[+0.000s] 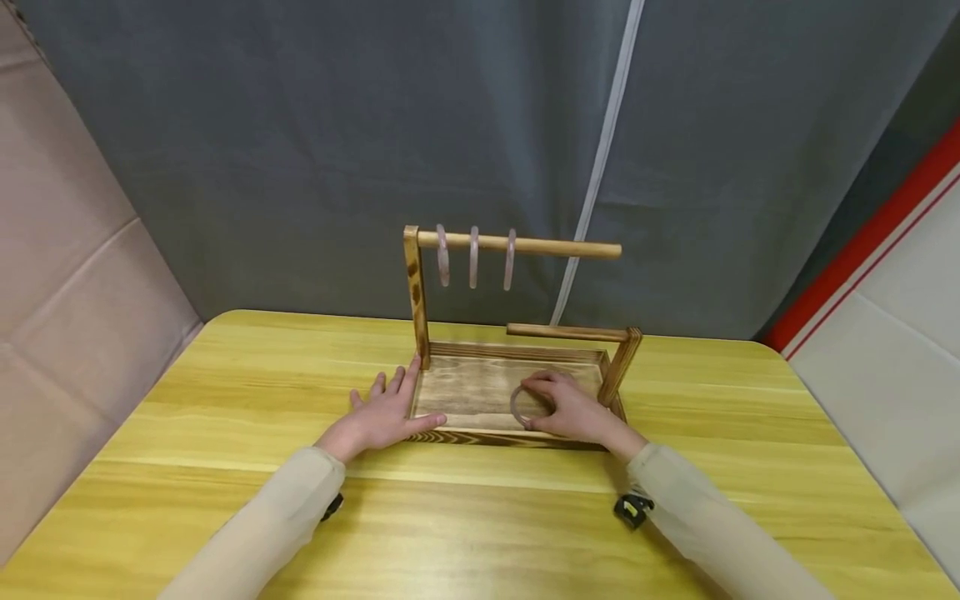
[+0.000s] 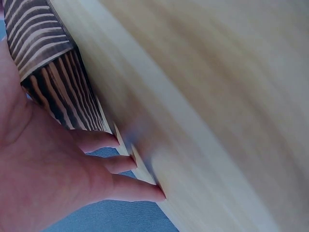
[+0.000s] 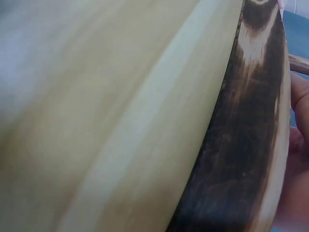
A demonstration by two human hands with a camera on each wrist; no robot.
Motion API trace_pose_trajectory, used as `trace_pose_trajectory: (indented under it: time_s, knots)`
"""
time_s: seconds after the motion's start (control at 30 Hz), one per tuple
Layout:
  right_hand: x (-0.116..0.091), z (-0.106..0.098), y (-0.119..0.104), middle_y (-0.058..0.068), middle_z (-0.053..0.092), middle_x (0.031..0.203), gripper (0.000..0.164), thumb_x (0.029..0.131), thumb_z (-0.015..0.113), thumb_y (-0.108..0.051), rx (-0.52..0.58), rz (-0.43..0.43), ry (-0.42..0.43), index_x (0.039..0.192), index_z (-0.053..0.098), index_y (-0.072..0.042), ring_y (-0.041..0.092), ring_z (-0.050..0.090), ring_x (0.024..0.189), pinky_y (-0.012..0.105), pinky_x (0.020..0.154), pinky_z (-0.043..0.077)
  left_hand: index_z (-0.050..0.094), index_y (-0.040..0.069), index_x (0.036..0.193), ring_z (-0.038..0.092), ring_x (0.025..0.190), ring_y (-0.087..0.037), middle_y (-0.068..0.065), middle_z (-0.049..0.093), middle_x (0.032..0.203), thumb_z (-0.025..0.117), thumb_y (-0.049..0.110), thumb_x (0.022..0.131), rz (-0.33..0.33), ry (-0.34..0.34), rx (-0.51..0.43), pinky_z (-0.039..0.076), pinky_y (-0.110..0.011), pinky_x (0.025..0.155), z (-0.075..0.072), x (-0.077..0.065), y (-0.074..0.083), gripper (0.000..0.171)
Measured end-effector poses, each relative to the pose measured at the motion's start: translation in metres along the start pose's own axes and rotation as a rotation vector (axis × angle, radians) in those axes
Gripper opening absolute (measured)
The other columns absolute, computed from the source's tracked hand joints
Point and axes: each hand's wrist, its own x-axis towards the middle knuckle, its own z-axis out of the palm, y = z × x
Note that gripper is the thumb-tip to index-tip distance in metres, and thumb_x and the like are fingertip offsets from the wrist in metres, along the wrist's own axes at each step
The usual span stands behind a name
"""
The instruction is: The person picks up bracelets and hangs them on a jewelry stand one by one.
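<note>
A wooden stand with a shallow tray base sits on the table; its upper bar carries three pale pinkish bangles, one of them in the middle. My left hand spreads its fingers at the tray's left end, the thumb at the front left corner. In the left wrist view those fingertips touch the tabletop beside the dark-grained tray. Inside the tray, my right hand grips another bangle between thumb and fingers. The right wrist view shows only part of that hand behind the tray's front wall.
A shorter, lower bar extends leftward from the right post, above the right hand. Behind the yellow wooden table hangs a grey curtain. Pale panels stand at both sides.
</note>
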Motion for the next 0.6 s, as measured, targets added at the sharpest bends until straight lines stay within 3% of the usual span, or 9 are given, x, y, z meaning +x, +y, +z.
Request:
trace_pose_trajectory:
  time_s: [0.23, 0.6]
  knots:
    - [0.004, 0.002, 0.002, 0.023, 0.045, 0.134, 0.063, 0.08, 0.079, -0.013, 0.023, -0.015, 0.007, 0.136, 0.054, 0.001, 0.042, 0.04, 0.125, 0.055, 0.099, 0.036, -0.011, 0.014, 0.155, 0.003, 0.14, -0.052, -0.025, 0.009, 0.157, 0.045, 0.072, 0.088, -0.001, 0.003, 0.004, -0.001, -0.077, 0.097, 0.0, 0.0, 0.0, 0.105]
    - [0.012, 0.006, -0.003, 0.021, 0.052, 0.123, 0.062, 0.074, 0.083, -0.017, 0.007, -0.047, 0.028, 0.129, 0.06, 0.0, 0.036, 0.05, 0.113, 0.049, 0.092, 0.043, -0.011, 0.014, 0.155, 0.003, 0.14, -0.052, -0.025, 0.009, 0.157, 0.045, 0.073, 0.087, -0.003, 0.006, 0.002, 0.0, -0.078, 0.097, 0.001, 0.0, -0.001, 0.106]
